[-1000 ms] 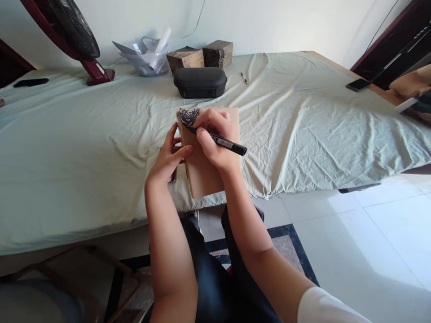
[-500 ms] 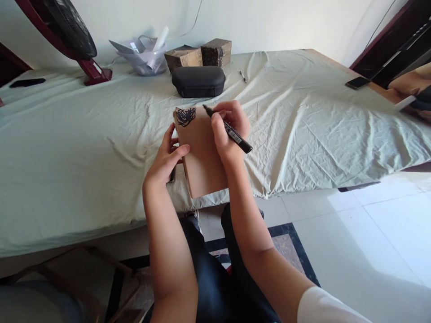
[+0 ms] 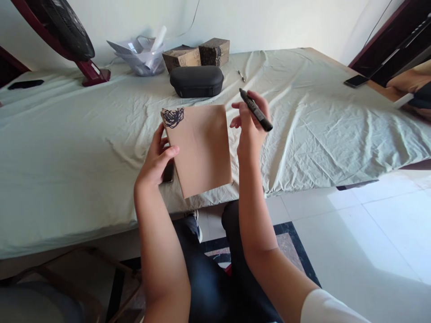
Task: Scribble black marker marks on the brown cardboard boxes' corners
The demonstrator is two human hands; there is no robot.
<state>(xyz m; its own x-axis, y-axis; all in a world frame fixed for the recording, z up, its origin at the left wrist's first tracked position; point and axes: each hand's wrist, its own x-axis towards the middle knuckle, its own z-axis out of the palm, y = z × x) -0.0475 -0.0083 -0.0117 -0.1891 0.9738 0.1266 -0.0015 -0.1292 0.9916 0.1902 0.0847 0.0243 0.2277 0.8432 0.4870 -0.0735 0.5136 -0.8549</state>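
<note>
Head view, scribbling on cardboard, judged to be between strokes. Right hand [image 3: 252,123]: fingers closed around a black marker [image 3: 257,114], its tip pointing toward the wall, clear of any surface. Left hand [image 3: 156,159]: grasping the left edge of a cardboard piece [image 3: 204,150], thumb on the face, other fingers partly hidden behind. The cardboard lies between the hands, just left of the right hand and apart from it; whether it rests fully on the cloth [image 3: 84,134] cannot be told. A dark scribble [image 3: 173,117] fills only the upper left corner. Any further stroke would call for bringing the tip leftward onto the bare face while the left hand steadies the edge. Beyond: a black case [image 3: 197,85], with two dark-marked boxes [image 3: 214,53] behind it.
</note>
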